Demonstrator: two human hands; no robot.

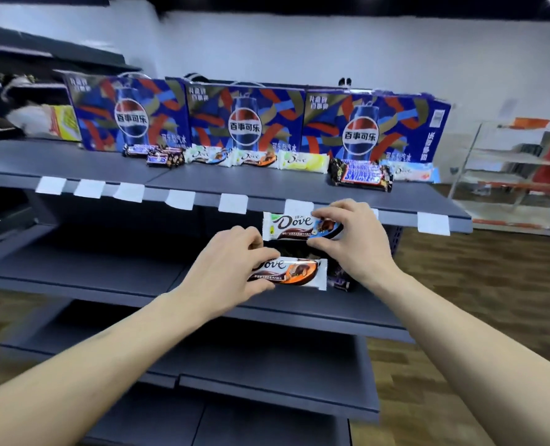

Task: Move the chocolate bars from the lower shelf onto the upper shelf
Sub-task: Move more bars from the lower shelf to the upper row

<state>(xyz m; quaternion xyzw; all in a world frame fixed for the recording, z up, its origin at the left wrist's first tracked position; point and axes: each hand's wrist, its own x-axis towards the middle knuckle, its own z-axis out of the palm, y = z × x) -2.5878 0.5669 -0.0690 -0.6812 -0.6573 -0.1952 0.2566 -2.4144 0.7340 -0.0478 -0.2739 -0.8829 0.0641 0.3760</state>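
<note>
Just below the upper shelf (267, 185) edge, a white Dove bar (294, 226) is pinched at its end between thumb and fingers of the right hand (354, 239). At seven o'clock from it, an orange-marked Dove bar (294, 272) is pinched by the left hand (225, 272) over the lower shelf (90, 272).

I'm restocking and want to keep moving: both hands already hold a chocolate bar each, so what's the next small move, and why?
Probably lift the right hand with its white Dove bar over the upper shelf edge and set it in the free stretch in front of the row of bars. That bar is already at the shelf's edge; the left hand with the orange Dove bar sits lower.
</note>
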